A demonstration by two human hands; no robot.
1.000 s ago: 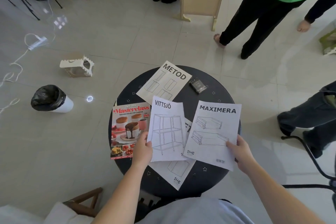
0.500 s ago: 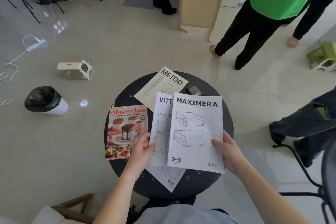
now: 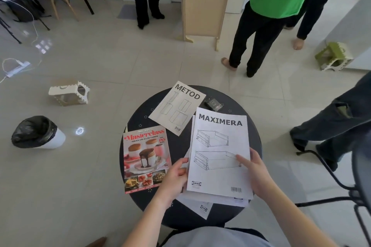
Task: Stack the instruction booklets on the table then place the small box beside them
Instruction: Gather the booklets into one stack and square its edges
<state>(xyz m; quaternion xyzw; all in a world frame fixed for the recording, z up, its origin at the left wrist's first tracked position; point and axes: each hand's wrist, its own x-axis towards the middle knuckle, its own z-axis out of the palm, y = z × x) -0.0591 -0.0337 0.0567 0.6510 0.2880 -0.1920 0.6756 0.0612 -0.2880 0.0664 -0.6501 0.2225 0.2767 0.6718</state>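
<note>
The MAXIMERA booklet [image 3: 219, 154] is lying on top of a pile of booklets on the near right part of the round dark table [image 3: 138, 120]. The right hand [image 3: 254, 172] is gripping its right edge, thumb pressing flat on the cover and the other fingers going under the page. The left hand [image 3: 176, 174] is holding the left edge of the pile, fingers curling around the paper edges, thumb near the top.

Under the top booklet, edges of other sheets are showing at the bottom; 1 lower booklet [image 3: 202, 207] is sticking out toward the near rim at an angle, its logo showing. How many booklets the pile is holding cannot be told.

The METOD booklet [image 3: 178, 107] is lying apart at the far side of the table, turned diagonally, touching neither hand. The small box [image 3: 213, 104], dark, is sitting just right of it, near the far rim and just beyond the top edge of the MAXIMERA booklet. A cookbook [image 3: 145, 158] is lying flat on the left part of the table, beside the left hand.
</note>
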